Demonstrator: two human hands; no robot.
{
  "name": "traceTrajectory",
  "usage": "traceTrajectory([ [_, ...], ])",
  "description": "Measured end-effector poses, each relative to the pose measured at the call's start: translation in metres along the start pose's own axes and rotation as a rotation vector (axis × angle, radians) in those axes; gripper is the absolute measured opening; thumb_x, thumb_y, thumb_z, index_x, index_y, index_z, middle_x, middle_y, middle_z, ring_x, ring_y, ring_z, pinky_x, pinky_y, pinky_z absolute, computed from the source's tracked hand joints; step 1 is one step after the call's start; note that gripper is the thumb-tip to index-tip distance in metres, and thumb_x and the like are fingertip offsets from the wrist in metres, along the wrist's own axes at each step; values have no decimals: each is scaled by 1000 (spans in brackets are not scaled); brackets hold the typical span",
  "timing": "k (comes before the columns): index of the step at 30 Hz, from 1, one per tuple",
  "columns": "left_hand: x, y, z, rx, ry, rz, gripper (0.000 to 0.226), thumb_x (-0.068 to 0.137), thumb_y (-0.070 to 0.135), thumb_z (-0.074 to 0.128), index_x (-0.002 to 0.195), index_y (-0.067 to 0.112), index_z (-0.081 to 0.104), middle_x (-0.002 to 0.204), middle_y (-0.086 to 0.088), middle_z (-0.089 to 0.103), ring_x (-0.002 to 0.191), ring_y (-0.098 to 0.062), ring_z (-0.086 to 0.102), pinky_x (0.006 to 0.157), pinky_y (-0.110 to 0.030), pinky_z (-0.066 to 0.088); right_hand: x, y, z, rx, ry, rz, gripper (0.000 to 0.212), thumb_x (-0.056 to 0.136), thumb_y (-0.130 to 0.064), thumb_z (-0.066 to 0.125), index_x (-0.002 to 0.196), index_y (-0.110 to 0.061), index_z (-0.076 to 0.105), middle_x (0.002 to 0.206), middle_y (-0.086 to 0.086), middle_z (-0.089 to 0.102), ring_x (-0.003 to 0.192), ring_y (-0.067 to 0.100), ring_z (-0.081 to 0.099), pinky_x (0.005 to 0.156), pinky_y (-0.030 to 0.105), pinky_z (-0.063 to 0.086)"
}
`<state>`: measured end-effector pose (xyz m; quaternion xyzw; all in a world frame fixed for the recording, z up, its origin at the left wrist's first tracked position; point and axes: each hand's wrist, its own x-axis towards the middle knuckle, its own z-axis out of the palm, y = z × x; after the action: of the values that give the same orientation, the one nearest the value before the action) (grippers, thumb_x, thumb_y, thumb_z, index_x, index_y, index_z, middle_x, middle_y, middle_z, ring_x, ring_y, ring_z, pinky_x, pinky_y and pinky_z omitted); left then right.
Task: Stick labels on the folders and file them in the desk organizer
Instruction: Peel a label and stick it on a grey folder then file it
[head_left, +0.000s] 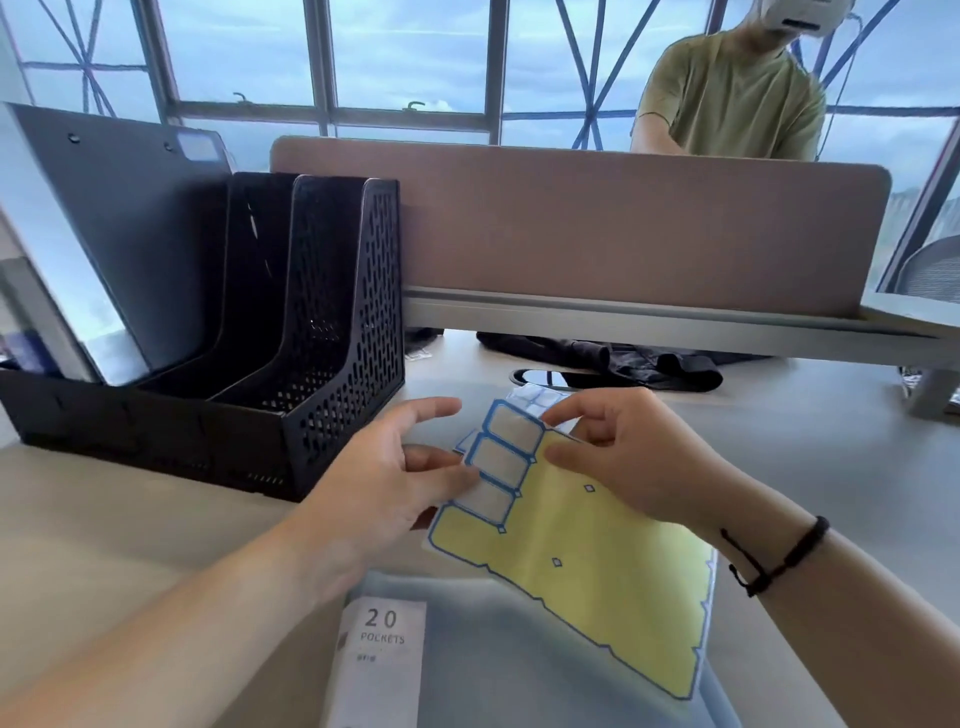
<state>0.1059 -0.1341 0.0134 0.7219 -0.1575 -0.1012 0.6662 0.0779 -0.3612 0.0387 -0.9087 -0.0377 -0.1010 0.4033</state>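
Observation:
A yellow label sheet with blue-bordered white labels along its left edge is held above the desk. My left hand pinches the sheet's left edge at the lower labels. At the sheet's top, the fingers of my right hand pinch at the uppermost label. Beneath the sheet a pale blue translucent folder lies flat, with a "20 POCKETS" paper strip on it. To the left stands the black mesh desk organizer; a dark folder with a label on it leans in its leftmost slot.
A brown desk divider on a grey rail runs across the back. Under it lie a dark cloth and a black oval cable opening. A person in a green shirt is behind the divider. A mesh chair is at far right.

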Motion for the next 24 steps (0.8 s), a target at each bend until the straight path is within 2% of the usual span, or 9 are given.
traceTrajectory([
  [2, -2, -2, 3, 45, -36, -12, 54, 87, 8, 74, 129, 35, 55, 67, 5, 71, 63, -11, 69, 61, -21, 52, -1, -1, 3, 0, 53, -65, 15, 89, -22, 74, 101, -29, 70, 53, -8, 55, 47, 9, 47, 54, 36, 48],
  [5, -4, -4, 6, 92, -67, -3, 57, 87, 7, 75, 129, 36, 52, 90, -12, 78, 86, -28, 76, 82, -39, 55, -3, -2, 7, -48, 163, -126, 20, 87, -24, 75, 103, -34, 70, 77, -9, 68, 67, 4, 58, 64, 26, 47],
  [9, -5, -7, 12, 38, 4, -2, 62, 87, 0, 72, 132, 35, 47, 85, -11, 78, 84, -29, 75, 76, -37, 57, -9, -5, 18, -339, 404, -295, 28, 83, -36, 74, 111, -33, 68, 104, -16, 65, 101, 11, 56, 92, 32, 42],
  [11, -2, -10, 12, 15, 75, -10, 73, 84, 4, 77, 138, 39, 42, 86, -12, 78, 83, -26, 74, 76, -36, 55, -13, -8, 29, -393, 454, -367, 31, 79, -43, 71, 108, -31, 68, 100, -13, 62, 98, 15, 55, 90, 34, 42],
  [13, 1, -12, 10, -27, 132, -2, 87, 78, 6, 82, 142, 45, 36, 93, -18, 76, 89, -32, 73, 87, -45, 55, -17, -9, 40, -444, 485, -410, 32, 78, -48, 70, 102, -28, 70, 93, -12, 60, 94, 17, 54, 86, 33, 42],
  [15, -1, -10, 8, -81, 146, 34, 93, 82, -1, 76, 145, 50, 30, 92, -23, 75, 96, -38, 72, 92, -41, 54, -21, -10, 49, -484, 542, -408, 31, 76, -52, 70, 96, -28, 73, 93, -11, 59, 97, 18, 52, 86, 29, 35],
  [17, -4, -8, 8, -75, 139, 91, 94, 86, -3, 71, 146, 54, 26, 90, -25, 74, 99, -40, 70, 91, -36, 53, -24, -8, 54, -528, 570, -396, 31, 75, -53, 70, 93, -28, 73, 96, -11, 59, 102, 18, 50, 87, 26, 27],
  [20, -5, -6, 10, -5, 139, 132, 89, 83, 7, 74, 138, 63, 32, 92, -19, 76, 102, -43, 66, 102, -47, 50, -25, -1, 61, -564, 514, -364, 33, 75, -57, 67, 92, -31, 74, 98, -13, 58, 103, 16, 49, 86, 24, 23],
  [24, -9, -6, 14, 24, 124, 122, 78, 82, 14, 70, 135, 63, 39, 96, -8, 78, 102, -39, 68, 104, -56, 45, -27, 4, 66, -502, 444, -253, 47, 77, -70, 51, 97, -34, 74, 98, -17, 57, 101, 14, 52, 88, 31, 37],
])
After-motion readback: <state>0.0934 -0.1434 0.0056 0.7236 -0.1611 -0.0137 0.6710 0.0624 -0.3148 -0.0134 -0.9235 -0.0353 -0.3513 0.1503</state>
